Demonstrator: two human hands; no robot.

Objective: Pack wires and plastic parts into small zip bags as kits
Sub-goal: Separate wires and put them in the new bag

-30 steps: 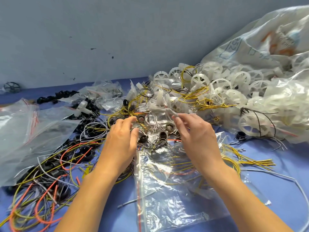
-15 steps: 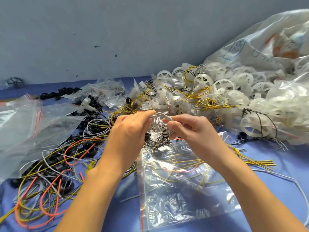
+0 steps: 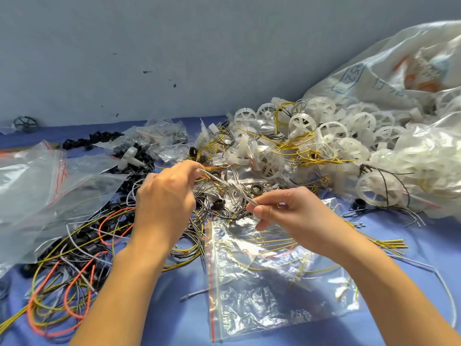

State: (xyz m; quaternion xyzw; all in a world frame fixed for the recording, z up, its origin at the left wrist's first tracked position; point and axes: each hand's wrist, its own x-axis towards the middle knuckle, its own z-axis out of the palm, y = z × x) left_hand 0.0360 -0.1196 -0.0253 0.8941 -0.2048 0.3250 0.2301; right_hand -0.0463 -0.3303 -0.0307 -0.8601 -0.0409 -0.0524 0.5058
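Note:
My left hand (image 3: 166, 198) and my right hand (image 3: 289, 213) each pinch one end of a thin bundle of white wires (image 3: 230, 188), stretched between them above the pile. Under my right hand lies a clear zip bag (image 3: 262, 283) with a red seal line, and yellow wires show through it. A tangle of black, yellow and orange wires (image 3: 74, 258) spreads at the left. White plastic spoked wheels (image 3: 331, 136) are heaped behind, at the right. Small black ring parts (image 3: 218, 203) lie among the wires between my hands.
A blue cloth (image 3: 174, 315) covers the table. Empty clear zip bags (image 3: 37, 186) lie at the left. A big white sack (image 3: 399, 71) leans at the back right against the grey wall. Loose yellow wires (image 3: 389, 244) and a white wire (image 3: 441, 280) trail at the right.
My hands lifted a white wire bundle from the pile and drew apart, stretching it; the left hand went up and left, the right hand down and right.

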